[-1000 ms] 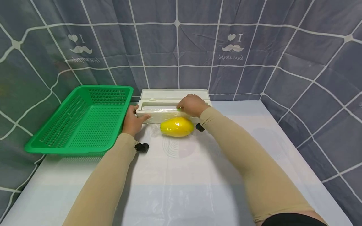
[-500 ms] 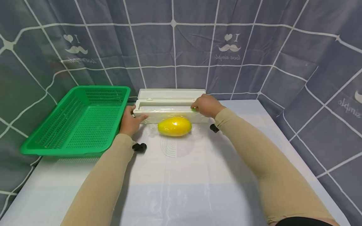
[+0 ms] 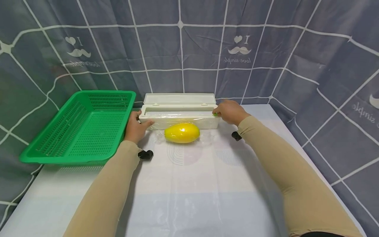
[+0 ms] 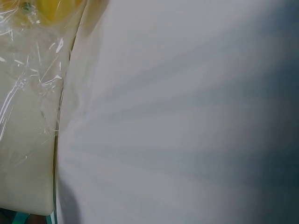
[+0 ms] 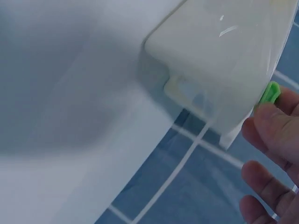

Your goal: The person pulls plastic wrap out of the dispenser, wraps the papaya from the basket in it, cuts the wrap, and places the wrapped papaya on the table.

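A white cling film dispenser (image 3: 207, 123) stands at the back of the table with its lid (image 3: 179, 98) raised. My left hand (image 3: 135, 129) grips its left end, thumb on the front wall. At the right end, my right hand (image 3: 231, 112) pinches a small green slide cutter (image 5: 269, 93) between thumb and forefinger; the other fingers curl loosely in the right wrist view. Just before the dispenser lies a smooth yellow oblong fruit (image 3: 182, 133). Clear cling film (image 4: 35, 79) covers it and drapes over the dispenser's front. The left wrist view does not show the left hand.
A green plastic basket (image 3: 80, 159) stands left of the dispenser, close to the left hand. The white patterned tablecloth (image 3: 189, 197) spreads in front. Grey checked curtains (image 3: 201, 49) hang behind the table and along both sides.
My right hand has slid the green cutter rightward along the dispenser, from past its middle to its right end. The left hand keeps its grip; the fruit stays in place.
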Available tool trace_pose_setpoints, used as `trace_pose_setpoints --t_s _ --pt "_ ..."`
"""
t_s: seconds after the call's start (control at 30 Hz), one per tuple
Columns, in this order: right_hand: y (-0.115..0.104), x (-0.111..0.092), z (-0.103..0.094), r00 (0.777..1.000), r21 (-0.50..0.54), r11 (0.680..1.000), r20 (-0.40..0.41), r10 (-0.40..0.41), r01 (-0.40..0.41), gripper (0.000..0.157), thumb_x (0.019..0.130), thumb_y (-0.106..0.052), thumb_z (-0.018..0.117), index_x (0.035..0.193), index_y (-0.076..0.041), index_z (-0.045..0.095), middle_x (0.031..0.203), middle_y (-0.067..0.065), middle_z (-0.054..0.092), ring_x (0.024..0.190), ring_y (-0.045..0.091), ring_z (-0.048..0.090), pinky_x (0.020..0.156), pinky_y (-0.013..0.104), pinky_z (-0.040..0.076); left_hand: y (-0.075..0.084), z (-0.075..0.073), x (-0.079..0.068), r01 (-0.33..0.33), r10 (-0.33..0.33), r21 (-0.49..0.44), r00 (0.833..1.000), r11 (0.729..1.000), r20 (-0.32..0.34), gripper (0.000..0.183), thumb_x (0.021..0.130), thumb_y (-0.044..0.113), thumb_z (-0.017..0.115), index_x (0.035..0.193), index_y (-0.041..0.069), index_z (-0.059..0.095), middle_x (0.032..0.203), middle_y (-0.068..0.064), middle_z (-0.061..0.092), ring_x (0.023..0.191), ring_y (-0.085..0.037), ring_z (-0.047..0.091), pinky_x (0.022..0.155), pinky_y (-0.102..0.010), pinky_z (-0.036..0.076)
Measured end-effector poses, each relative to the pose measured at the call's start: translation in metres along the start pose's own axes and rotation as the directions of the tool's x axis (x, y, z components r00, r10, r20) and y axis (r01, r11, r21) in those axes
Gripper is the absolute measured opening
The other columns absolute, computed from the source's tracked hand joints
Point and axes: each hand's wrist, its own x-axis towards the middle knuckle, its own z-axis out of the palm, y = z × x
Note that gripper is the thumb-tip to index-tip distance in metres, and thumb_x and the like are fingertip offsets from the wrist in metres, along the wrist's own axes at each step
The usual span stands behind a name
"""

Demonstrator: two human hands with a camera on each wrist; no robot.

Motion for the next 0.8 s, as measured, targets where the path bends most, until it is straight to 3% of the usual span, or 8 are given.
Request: trace_pose_setpoints --t_s 0.17,0.43,0.57,0.67,0.8 --pt "0.004 -0.005 0.001 1.0 -0.006 1.0 -0.026 0.015 -0.015 0.021 0.1 -0.005 0.068 0.11 -0.017 0.082 0.098 0.006 0.08 0.091 0.029 0.072 0.093 0.047 0.057 -0.001 -0.003 -0.003 0.001 -0.001 0.0 1.0 1.0 0.001 0.083 0.099 0.035 0.075 0.161 0.002 0.03 0.163 -0.026 0.037 0.15 -0.039 0.039 0.125 -0.052 0.034" --pt "-0.001 -0.009 0.004 0.998 -0.009 0.999 -0.039 0.045 -0.046 0.017 0.101 -0.005 0.065 0.1 -0.013 0.08 0.091 0.008 0.078 0.087 0.029 0.07 0.092 0.048 0.056 -0.003 -0.004 -0.005 -0.004 0.004 0.009 1.0 1.0 0.027 0.085 0.1 0.036 0.074 0.162 0.002 0.027 0.166 -0.027 0.033 0.155 -0.039 0.034 0.127 -0.053 0.031" --pt "-0.013 -0.01 0.007 0.997 0.001 0.997 -0.039 0.071 -0.071 0.017 0.103 -0.011 0.063 0.111 -0.007 0.079 0.106 0.013 0.079 0.102 0.034 0.072 0.103 0.049 0.052 -0.005 -0.002 -0.003 0.003 -0.004 0.02 0.999 1.0 0.039 0.085 0.101 0.035 0.072 0.163 0.004 0.024 0.167 -0.026 0.032 0.155 -0.039 0.034 0.128 -0.053 0.03" --pt "-0.026 -0.008 0.008 0.997 0.027 0.996 -0.015 0.081 -0.081 0.033 0.106 -0.023 0.063 0.134 -0.006 0.072 0.13 0.015 0.074 0.125 0.036 0.066 0.118 0.051 0.043 -0.006 -0.001 -0.002 0.009 -0.01 0.022 0.999 1.0 0.043 0.086 0.102 0.034 0.071 0.165 0.005 0.021 0.168 -0.025 0.031 0.155 -0.039 0.035 0.128 -0.053 0.03" --pt "-0.039 -0.003 0.012 0.995 0.044 0.995 0.011 0.094 -0.095 0.039 0.106 -0.031 0.065 0.137 -0.01 0.07 0.134 0.013 0.072 0.129 0.035 0.062 0.12 0.05 0.041 -0.005 -0.001 -0.002 0.025 -0.027 0.032 0.998 0.999 0.049 0.086 0.103 0.035 0.069 0.167 0.008 0.018 0.169 -0.023 0.03 0.156 -0.038 0.033 0.128 -0.054 0.03"
